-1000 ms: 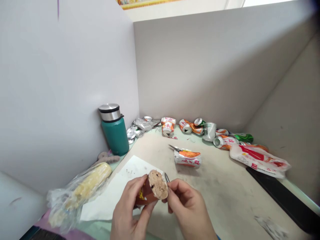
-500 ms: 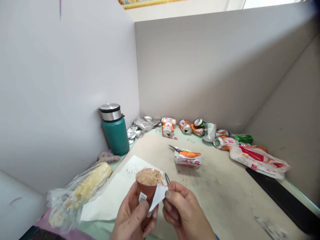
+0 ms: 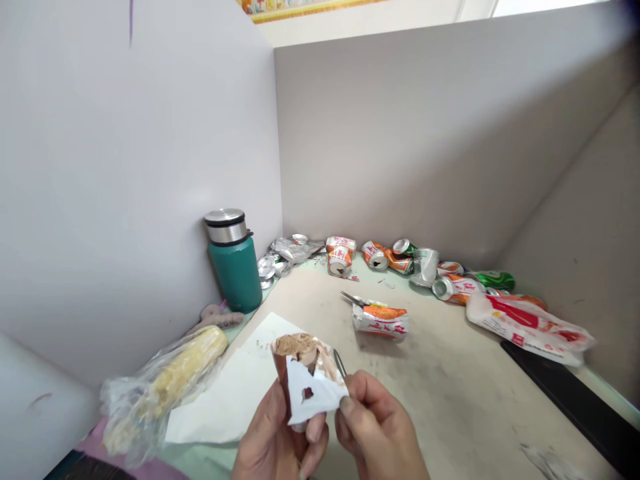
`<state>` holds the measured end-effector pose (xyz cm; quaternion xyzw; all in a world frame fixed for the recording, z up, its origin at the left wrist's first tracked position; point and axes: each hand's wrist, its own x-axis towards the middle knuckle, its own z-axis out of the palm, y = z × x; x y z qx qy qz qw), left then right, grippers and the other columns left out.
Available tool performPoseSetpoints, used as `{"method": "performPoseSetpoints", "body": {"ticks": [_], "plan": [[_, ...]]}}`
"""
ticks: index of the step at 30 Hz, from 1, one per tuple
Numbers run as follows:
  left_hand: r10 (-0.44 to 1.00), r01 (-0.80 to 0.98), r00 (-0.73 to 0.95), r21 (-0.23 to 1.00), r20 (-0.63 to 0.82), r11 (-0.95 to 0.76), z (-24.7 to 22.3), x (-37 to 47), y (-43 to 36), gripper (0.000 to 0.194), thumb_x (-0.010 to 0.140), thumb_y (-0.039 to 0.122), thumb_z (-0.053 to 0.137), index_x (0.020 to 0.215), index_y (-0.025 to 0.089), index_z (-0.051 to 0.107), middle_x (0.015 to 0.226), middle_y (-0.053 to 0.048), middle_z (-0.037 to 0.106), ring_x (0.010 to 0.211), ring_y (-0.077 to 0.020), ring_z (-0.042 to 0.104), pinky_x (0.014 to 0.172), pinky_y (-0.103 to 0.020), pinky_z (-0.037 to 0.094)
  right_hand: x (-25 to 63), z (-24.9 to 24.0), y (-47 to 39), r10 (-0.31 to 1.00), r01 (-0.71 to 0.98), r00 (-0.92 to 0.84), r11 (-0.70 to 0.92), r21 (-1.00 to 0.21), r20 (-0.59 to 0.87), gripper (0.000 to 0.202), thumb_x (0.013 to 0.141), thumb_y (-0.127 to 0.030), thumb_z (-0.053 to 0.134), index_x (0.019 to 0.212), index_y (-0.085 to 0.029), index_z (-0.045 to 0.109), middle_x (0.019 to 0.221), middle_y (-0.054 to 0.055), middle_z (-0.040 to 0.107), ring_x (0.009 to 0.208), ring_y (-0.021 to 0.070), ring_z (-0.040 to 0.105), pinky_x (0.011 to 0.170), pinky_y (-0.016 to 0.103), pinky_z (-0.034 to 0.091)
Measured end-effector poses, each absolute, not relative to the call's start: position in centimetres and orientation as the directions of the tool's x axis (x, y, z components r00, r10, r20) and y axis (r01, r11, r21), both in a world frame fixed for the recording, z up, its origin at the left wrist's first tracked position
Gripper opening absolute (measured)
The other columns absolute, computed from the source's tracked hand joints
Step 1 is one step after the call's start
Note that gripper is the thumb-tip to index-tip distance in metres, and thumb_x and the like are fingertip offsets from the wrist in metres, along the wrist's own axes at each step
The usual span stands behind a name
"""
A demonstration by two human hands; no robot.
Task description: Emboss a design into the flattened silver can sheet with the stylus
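Observation:
Between the fingers of my left hand (image 3: 273,430) is a small reddish-brown cup (image 3: 281,375), heaped with crumbly tan stuff. A torn white paper flap (image 3: 325,395) with a dark hole in it spreads across the cup's front. My right hand (image 3: 380,427) pinches the right corner of that flap. A slender dark metal tool (image 3: 340,363) sticks up from the same hand; its lower part is hidden by the fingers. Beyond the hands lies a cut orange and white drink can (image 3: 383,325) with pointed metal tips (image 3: 351,298) jutting from its left end.
White paper sheets (image 3: 215,400) lie at left beside a yellow roll in clear plastic (image 3: 187,363). A teal bottle (image 3: 237,273) stands behind them. Several crushed cans (image 3: 341,255) line the back panel. At right are a red and white plastic package (image 3: 530,330) and a black flat bar (image 3: 565,407).
The white flap has been pulled wider across the cup's front and now shows its hole. My right hand has shifted slightly right and down, and the view has shifted slightly.

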<state>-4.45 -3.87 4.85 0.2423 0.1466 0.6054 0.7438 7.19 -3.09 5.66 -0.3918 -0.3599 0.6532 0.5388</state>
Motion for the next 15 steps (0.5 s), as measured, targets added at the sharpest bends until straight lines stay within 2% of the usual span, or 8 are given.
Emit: {"method": "performPoseSetpoints", "body": {"ticks": [3, 6, 8, 11, 13, 15], "plan": [[0.977, -0.833, 0.197, 0.539, 0.077, 0.126, 4.7, -4.5, -3.8, 0.023, 0.084, 0.041, 0.059, 0.095, 0.022, 0.066, 0.066, -0.002, 0.060, 0.052, -0.0086, 0.050, 0.041, -0.014, 0.036, 7.3, 5.6, -3.1, 0.999, -0.378, -0.017, -0.053, -0.924, -0.051, 0.029, 0.065, -0.035, 0.070, 0.057, -0.020, 0.047, 0.048, -0.006, 0.040, 0.045, 0.0078, 0.031, 0.045, 0.020, 0.029], [0.978, -0.840, 0.207, 0.517, 0.022, 0.166, 5.3, -4.9, -3.7, 0.025, 0.082, 0.042, 0.062, 0.087, 0.019, 0.066, 0.068, -0.001, 0.059, 0.049, -0.0063, 0.046, 0.041, -0.015, 0.035, 7.7, 5.2, -2.7, 0.996, -0.385, -0.041, -0.089, -0.919, -0.079, 0.029, 0.065, -0.037, 0.069, 0.058, -0.019, 0.047, 0.047, -0.007, 0.039, 0.046, 0.0076, 0.030, 0.046, 0.020, 0.028], [0.977, -0.843, 0.210, 0.501, -0.036, 0.199, 5.9, -5.4, -3.6, 0.034, 0.085, 0.048, 0.055, 0.082, 0.016, 0.064, 0.067, -0.001, 0.057, 0.044, -0.0035, 0.038, 0.039, -0.014, 0.032, 8.1, 4.9, -2.4, 0.993, -0.389, -0.034, -0.119, -0.913, -0.114, 0.028, 0.068, -0.038, 0.066, 0.060, -0.018, 0.048, 0.048, -0.007, 0.037, 0.046, 0.0074, 0.029, 0.046, 0.020, 0.026], [0.958, -0.776, 0.282, 0.574, -0.057, 0.263, 6.1, -5.9, -3.3, 0.043, 0.090, 0.053, 0.041, 0.090, 0.016, 0.063, 0.058, 0.001, 0.051, 0.038, -0.0041, 0.029, 0.032, -0.015, 0.023, 8.8, 5.0, -2.2, 0.996, -0.323, 0.027, -0.066, -0.944, -0.079, 0.025, 0.069, -0.035, 0.067, 0.060, -0.018, 0.050, 0.051, -0.006, 0.039, 0.049, 0.0082, 0.032, 0.048, 0.020, 0.030], [0.926, -0.714, 0.373, 0.622, -0.049, 0.321, 5.9, -6.1, -3.1, 0.045, 0.090, 0.055, 0.040, 0.096, 0.016, 0.062, 0.055, 0.002, 0.047, 0.039, -0.0049, 0.025, 0.032, -0.015, 0.019, 9.4, 5.5, -2.3, 0.998, -0.267, 0.056, -0.017, -0.964, -0.033, 0.023, 0.068, -0.033, 0.067, 0.060, -0.018, 0.052, 0.053, -0.005, 0.043, 0.052, 0.0094, 0.036, 0.050, 0.020, 0.033], [0.917, -0.688, 0.393, 0.641, -0.065, 0.340, 5.5, -6.1, -3.1, 0.046, 0.085, 0.059, 0.046, 0.094, 0.016, 0.062, 0.060, 0.002, 0.047, 0.042, -0.0040, 0.023, 0.034, -0.014, 0.017, 10.0, 6.0, -2.2, 0.998, -0.231, 0.058, 0.000, -0.973, -0.013, 0.021, 0.069, -0.032, 0.067, 0.061, -0.018, 0.052, 0.056, -0.004, 0.046, 0.054, 0.0105, 0.040, 0.052, 0.021, 0.035]]}}
